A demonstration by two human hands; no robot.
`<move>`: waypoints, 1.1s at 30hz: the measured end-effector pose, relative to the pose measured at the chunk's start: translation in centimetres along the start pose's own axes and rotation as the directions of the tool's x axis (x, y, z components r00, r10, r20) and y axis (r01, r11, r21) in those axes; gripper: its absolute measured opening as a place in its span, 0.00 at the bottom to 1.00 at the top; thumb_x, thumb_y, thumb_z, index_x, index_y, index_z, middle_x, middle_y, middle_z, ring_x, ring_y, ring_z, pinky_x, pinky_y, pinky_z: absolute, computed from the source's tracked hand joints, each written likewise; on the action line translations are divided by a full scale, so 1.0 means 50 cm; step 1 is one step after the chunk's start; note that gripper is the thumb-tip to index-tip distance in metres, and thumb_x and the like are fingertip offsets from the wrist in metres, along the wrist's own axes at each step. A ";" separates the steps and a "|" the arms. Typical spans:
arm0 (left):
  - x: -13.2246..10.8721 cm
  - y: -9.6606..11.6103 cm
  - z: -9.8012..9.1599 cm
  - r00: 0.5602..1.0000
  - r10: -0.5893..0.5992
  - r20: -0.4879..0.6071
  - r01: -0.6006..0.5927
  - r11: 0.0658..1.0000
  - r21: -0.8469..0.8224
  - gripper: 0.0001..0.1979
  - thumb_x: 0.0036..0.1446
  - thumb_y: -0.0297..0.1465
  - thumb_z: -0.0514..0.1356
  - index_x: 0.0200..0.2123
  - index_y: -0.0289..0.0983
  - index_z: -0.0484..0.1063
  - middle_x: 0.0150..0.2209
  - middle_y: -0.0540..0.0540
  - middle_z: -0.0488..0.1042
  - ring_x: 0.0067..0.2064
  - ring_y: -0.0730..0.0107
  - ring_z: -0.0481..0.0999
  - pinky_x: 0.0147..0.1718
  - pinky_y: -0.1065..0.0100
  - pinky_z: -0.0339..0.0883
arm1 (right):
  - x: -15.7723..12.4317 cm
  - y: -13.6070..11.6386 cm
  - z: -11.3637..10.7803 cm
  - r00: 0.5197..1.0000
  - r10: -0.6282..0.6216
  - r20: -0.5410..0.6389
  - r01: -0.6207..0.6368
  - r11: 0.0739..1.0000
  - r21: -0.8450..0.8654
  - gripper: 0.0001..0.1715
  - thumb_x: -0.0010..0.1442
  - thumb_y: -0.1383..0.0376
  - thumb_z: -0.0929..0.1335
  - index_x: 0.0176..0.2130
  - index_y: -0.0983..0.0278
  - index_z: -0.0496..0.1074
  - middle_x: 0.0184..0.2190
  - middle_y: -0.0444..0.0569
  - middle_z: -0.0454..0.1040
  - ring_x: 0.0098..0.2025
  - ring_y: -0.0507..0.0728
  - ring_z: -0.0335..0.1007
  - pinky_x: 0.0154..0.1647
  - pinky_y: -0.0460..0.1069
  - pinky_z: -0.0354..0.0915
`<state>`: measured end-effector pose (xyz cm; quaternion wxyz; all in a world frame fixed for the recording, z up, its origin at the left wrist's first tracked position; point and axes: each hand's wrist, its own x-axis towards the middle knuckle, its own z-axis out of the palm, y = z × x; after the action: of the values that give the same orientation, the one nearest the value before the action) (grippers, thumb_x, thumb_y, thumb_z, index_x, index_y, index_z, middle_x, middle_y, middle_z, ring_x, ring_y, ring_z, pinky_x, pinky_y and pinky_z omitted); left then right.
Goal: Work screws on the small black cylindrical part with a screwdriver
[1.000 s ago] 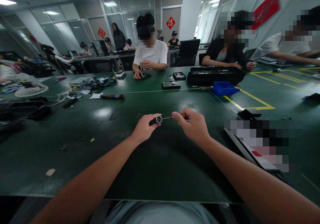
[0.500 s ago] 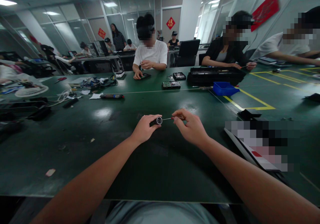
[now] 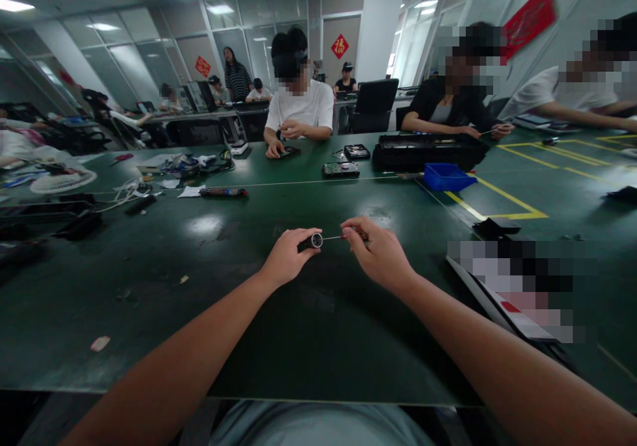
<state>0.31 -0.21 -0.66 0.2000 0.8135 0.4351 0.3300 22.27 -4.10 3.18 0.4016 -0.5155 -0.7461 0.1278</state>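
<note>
My left hand (image 3: 289, 255) is closed around a short black cylinder with a silver-rimmed round end (image 3: 316, 239). That end faces toward me, and its exact kind is hard to make out. In my right hand (image 3: 379, 250) I pinch the reddish handle of a screwdriver (image 3: 344, 235) between thumb and fingers. The thin metal shaft points left and its tip meets the cylinder's rim side; whether it sits in a screw cannot be seen. Both hands are held just above the dark green table (image 3: 318, 340).
Beyond my hands lie hard drives (image 3: 341, 169), a blue bin (image 3: 449, 176) and a long black casing (image 3: 430, 152). An electric screwdriver-like tool (image 3: 223, 192) lies left. Cables (image 3: 182, 164) and a white fan grille (image 3: 63, 179) are farther left. Co-workers sit opposite.
My right fingers have shifted slightly on the screwdriver handle. My left hand and the black cylinder hold still.
</note>
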 end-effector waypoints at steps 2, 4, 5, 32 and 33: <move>0.000 -0.004 0.001 1.000 -0.003 -0.013 0.003 1.000 -0.006 0.20 0.60 0.31 0.64 0.56 0.44 0.72 0.54 0.45 0.75 0.56 0.57 0.71 0.59 0.52 0.59 | -0.001 -0.002 -0.001 0.999 -0.040 0.009 0.040 0.999 0.003 0.12 0.66 0.61 0.62 0.43 0.61 0.73 0.32 0.49 0.78 0.33 0.57 0.73 0.34 0.51 0.64; 0.000 -0.006 0.001 1.000 -0.004 -0.017 0.004 1.000 -0.012 0.20 0.60 0.31 0.64 0.56 0.44 0.72 0.54 0.45 0.75 0.56 0.58 0.71 0.58 0.52 0.60 | -0.001 -0.004 -0.002 0.997 -0.070 0.022 0.070 0.998 0.008 0.10 0.65 0.64 0.63 0.42 0.61 0.73 0.35 0.50 0.79 0.36 0.58 0.74 0.37 0.52 0.65; 0.000 -0.006 0.000 1.000 -0.002 -0.013 0.002 1.000 -0.013 0.20 0.60 0.31 0.64 0.56 0.44 0.72 0.54 0.45 0.75 0.56 0.58 0.71 0.58 0.52 0.60 | 0.000 -0.005 -0.004 0.997 -0.074 0.030 0.074 0.997 0.006 0.10 0.64 0.64 0.63 0.41 0.61 0.73 0.35 0.50 0.79 0.36 0.58 0.74 0.38 0.52 0.65; -0.001 0.002 0.004 1.000 0.023 -0.002 -0.023 0.999 -0.047 0.20 0.58 0.28 0.66 0.54 0.43 0.73 0.52 0.47 0.76 0.54 0.61 0.73 0.58 0.56 0.63 | -0.006 -0.002 0.004 1.000 0.003 -0.017 -0.002 0.997 0.079 0.12 0.67 0.60 0.62 0.46 0.62 0.69 0.29 0.46 0.75 0.28 0.55 0.71 0.30 0.50 0.61; -0.001 0.001 0.005 1.000 0.026 0.002 -0.026 0.999 -0.047 0.20 0.58 0.28 0.66 0.55 0.43 0.73 0.52 0.47 0.76 0.54 0.61 0.73 0.58 0.56 0.63 | -0.007 -0.002 0.005 0.999 0.004 -0.037 0.000 0.994 0.112 0.12 0.66 0.60 0.63 0.47 0.63 0.68 0.31 0.47 0.76 0.30 0.56 0.72 0.32 0.50 0.62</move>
<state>0.52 -0.30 -0.81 0.2154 0.8147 0.4161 0.3416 22.08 -4.41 2.90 0.4435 -0.4951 -0.7297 0.1605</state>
